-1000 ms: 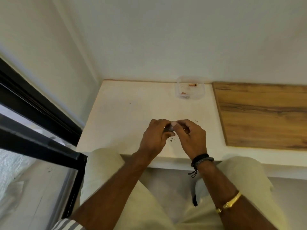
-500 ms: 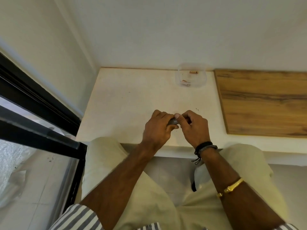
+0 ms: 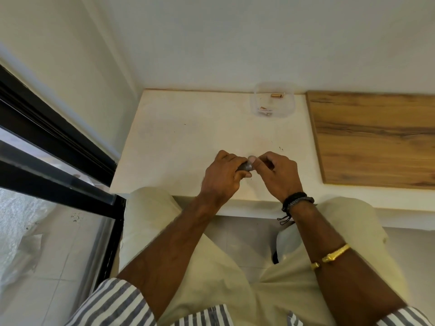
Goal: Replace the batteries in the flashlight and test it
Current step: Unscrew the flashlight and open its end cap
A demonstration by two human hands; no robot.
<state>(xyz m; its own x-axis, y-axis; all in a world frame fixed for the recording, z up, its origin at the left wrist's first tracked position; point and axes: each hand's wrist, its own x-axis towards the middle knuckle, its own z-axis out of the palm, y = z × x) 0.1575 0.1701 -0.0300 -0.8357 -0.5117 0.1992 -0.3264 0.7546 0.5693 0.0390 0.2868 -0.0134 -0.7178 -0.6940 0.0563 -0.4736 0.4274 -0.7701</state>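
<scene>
Head view, clear tub point(image 3: 285, 107) (copper battery point(image 3: 277, 96) inside)

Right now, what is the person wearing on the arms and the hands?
Both sleeves have white and blue-grey stripes: the left sleeve and the right sleeve end near the elbows. The right wrist bears black bands with a loose cord; a gold bracelet sits higher on that forearm. The left wrist is bare.

A white, flat-topped ledge point(image 3: 188, 142) fills the corner between two pale walls. At its far edge stands a clear, square plastic tub point(image 3: 289, 109) (a small copper-coloured cylinder point(image 3: 277, 96) lies inside). A brown wood-grain board point(image 3: 376, 137) lies flat on the ledge's right part, just beside the tub. Tiny dark specks point(image 3: 280, 148) dot the bare surface.
</scene>
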